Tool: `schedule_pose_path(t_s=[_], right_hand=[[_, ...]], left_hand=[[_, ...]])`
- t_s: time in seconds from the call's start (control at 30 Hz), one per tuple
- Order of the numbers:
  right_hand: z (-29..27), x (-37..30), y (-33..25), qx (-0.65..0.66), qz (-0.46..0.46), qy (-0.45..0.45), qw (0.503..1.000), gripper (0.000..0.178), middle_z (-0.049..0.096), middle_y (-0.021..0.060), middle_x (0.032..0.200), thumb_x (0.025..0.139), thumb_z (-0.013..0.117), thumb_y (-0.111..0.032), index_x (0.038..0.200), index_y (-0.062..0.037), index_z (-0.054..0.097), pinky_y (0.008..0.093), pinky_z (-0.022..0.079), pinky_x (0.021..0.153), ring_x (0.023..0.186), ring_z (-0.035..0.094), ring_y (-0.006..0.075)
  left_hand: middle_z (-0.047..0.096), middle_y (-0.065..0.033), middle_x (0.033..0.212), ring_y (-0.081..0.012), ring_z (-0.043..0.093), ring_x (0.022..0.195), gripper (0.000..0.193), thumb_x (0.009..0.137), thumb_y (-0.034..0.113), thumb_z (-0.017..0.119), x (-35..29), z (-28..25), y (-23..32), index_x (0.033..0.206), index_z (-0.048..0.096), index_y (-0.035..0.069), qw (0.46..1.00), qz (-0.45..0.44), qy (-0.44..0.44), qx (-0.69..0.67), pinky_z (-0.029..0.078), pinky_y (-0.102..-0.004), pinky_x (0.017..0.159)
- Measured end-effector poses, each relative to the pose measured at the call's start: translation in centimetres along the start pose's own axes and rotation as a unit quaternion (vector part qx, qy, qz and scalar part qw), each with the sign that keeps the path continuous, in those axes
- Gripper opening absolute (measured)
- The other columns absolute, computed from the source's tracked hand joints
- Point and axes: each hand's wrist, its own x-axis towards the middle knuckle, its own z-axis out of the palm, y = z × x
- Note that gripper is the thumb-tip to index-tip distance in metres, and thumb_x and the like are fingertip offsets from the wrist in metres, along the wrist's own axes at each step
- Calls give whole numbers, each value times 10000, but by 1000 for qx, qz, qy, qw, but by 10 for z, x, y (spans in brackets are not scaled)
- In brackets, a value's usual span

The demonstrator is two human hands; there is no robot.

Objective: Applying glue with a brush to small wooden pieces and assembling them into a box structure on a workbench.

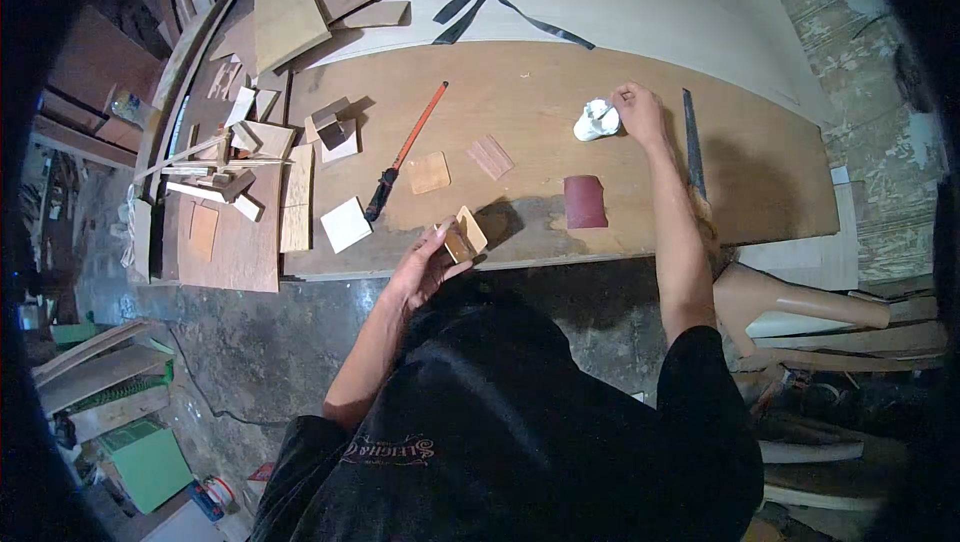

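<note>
A: Left hand (pixel 425 267) here, fingers closed around a small wooden piece (pixel 466 234) at the near edge of the table (pixel 540 92)!
B: And the right hand (pixel 640 112)?
A: Well apart from the left, reaching farther across, fingers bent at the right side of a crumpled white bundle (pixel 597 121). Whether they grip it, I can't tell.
B: What lies between?
A: A dark red sheet (pixel 585 202), flat, and a striped piece (pixel 490 157) left of it!
B: Plus a dark blade (pixel 692 142) just right of the right forearm!
</note>
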Motion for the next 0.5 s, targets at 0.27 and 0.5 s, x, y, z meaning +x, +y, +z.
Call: schedule_pose_path(t_s=[0.27,0.5], right_hand=[[-11,-1,-16,-30,-34,20,999,109,728,139,818,849,695,-131,885,-29,698,367,558,705,752,720,258],[-20,-4,-35,-19,-28,19,999,124,719,144,813,825,720,-128,863,-17,680,363,553,702,743,709,259]], left_hand=[[470,-121,1443,-304,512,1297,640,971,413,617,-5,8,6,1482,383,108,1000,-12,20,3,482,-471,1054],[477,-122,1437,-304,511,1300,628,974,399,615,-1,-1,3,1479,387,103,999,-19,19,-17,477,-483,1059]])
